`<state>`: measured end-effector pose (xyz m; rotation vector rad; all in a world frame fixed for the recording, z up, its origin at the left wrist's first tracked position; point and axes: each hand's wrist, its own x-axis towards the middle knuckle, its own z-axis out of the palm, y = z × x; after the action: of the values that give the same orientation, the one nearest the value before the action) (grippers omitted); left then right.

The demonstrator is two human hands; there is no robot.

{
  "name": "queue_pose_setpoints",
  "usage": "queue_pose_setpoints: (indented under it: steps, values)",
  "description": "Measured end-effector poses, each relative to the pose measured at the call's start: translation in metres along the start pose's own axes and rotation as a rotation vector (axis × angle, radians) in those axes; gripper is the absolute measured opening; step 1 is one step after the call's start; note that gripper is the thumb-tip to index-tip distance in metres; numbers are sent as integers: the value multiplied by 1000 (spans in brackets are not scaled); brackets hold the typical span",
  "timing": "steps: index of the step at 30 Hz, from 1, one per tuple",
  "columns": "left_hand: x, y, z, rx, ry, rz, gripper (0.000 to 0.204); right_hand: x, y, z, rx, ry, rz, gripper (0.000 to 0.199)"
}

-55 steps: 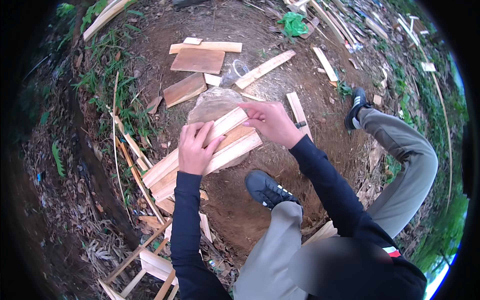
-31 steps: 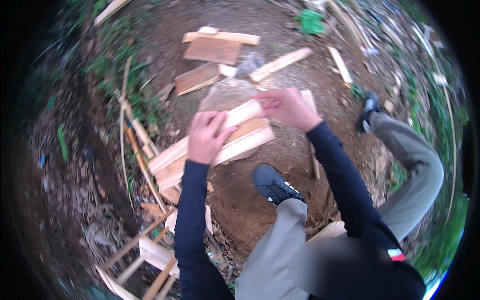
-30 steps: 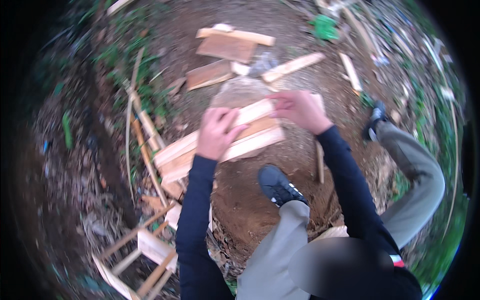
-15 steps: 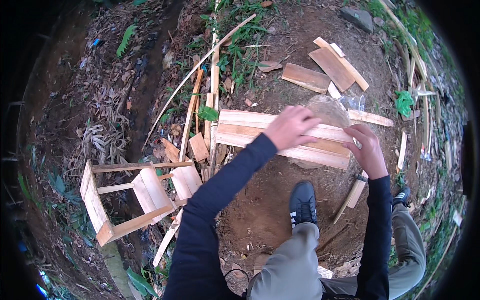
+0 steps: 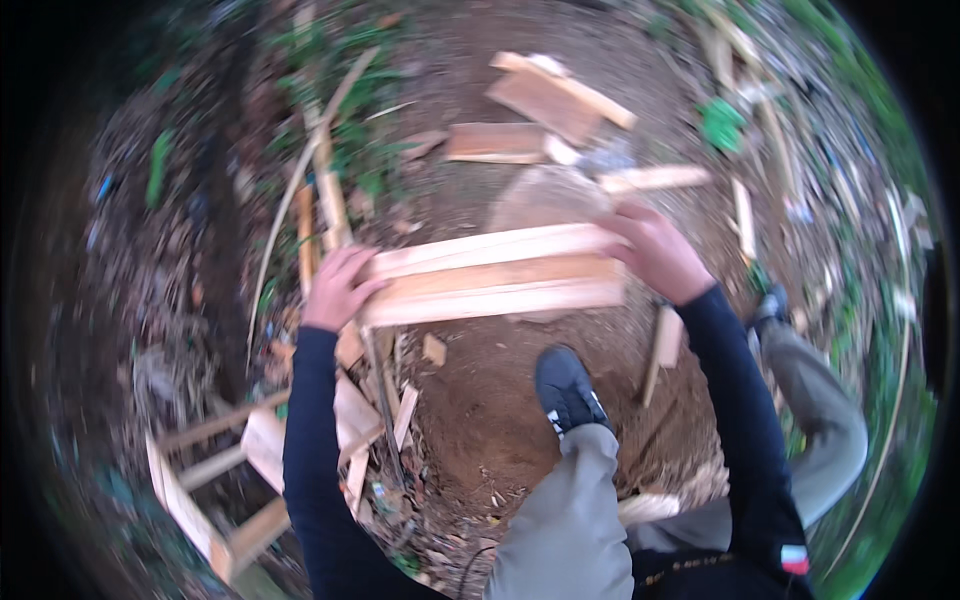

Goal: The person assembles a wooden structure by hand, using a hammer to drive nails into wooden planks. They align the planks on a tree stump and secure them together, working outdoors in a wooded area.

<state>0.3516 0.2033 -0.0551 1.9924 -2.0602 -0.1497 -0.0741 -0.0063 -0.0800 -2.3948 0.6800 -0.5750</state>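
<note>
Across both hands lies a bundle of pale wooden boards (image 5: pixel 490 278), side by side, a darker strip running between two lighter ones. Whether they are joined I cannot tell. Around the left end my left hand (image 5: pixel 340 288) is closed, fingers on top. My right hand (image 5: pixel 660 252) grips the right end, its thumb side against the wood. Behind the boards shows a round cut tree stump (image 5: pixel 548 197), partly covered by them. Motion blurs the picture somewhat.
A wooden frame (image 5: pixel 215 465) with slats lies at the lower left. Loose brown boards (image 5: pixel 495 142) and a green crumpled plastic piece (image 5: pixel 722 125) lie beyond the stump. Below the boards is my dark shoe (image 5: pixel 570 388). Long thin poles (image 5: pixel 325 165) stretch along the left.
My left hand has gone from the middle of the boards to their left end. The boards now sit nearer to me relative to the stump, and the view has shifted.
</note>
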Motion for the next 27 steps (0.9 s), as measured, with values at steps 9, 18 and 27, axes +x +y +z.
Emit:
queue_pose_setpoints:
  steps: [9,18,27]
  values:
    - [-2,-12,6,-14,-62,-29,50,-4,6,7,-25,17,11,39]
    - [83,158,75,-206,238,165,60,-3,-3,9,54,77,57,41]
    - [113,186,107,-219,139,199,46,-40,-12,60,533,615,490,27]
